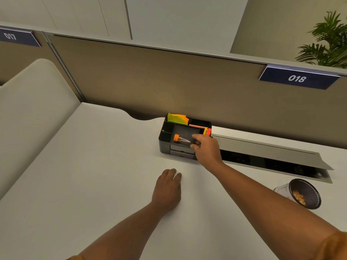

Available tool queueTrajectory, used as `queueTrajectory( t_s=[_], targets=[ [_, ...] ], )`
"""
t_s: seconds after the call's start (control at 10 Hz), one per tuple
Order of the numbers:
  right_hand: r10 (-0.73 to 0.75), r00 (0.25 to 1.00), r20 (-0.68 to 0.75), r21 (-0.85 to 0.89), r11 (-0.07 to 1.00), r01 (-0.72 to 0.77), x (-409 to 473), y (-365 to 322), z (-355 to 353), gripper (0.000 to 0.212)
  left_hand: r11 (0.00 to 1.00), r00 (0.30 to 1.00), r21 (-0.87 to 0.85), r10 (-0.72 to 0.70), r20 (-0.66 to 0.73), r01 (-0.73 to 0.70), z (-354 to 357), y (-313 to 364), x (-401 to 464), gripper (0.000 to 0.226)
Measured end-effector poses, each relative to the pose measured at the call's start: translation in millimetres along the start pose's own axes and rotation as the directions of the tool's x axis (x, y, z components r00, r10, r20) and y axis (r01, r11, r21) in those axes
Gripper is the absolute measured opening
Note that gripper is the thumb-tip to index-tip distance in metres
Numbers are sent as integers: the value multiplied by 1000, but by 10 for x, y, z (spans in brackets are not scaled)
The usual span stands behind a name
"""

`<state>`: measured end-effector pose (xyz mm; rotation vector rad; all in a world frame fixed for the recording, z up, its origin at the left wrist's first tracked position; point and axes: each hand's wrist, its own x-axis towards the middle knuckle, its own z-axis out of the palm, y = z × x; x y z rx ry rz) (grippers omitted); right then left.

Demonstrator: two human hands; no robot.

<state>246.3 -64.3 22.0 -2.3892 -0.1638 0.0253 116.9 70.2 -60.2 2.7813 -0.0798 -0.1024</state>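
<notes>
A black desk organiser (165,141) stands on the white desk (97,166) against the partition. In its shallow middle tray lies a clear pointed tube with an orange cap (178,138). Yellow and orange sticky notes (177,118) stand in a back compartment, and red and yellow items (208,131) sit at its right end. My right hand (205,149) reaches over the organiser's front right corner, fingers loosely curled beside the tube's tip; it holds nothing that I can see. My left hand (168,188) rests flat on the desk in front of the organiser.
A raised grey cable-tray lid (266,151) and its dark slot (262,164) run to the right of the organiser. A black mesh cup (304,194) lies on its side at the right with small pale things inside. A brown partition (150,81) bounds the desk's back.
</notes>
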Motion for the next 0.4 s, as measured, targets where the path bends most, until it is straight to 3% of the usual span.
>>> queueTrajectory(
  t_s=[0.2, 0.4],
  targets=[
    [3, 1000, 5, -44, 999, -3, -302, 74, -78, 51, 1000, 995, 2, -2, 102, 2, -86, 13, 34, 41],
    [44, 999, -19, -76, 996, -45, -754, 56, -354, 55, 999, 999, -19, 46, 6, -46, -430, 262, 19, 43]
  ],
)
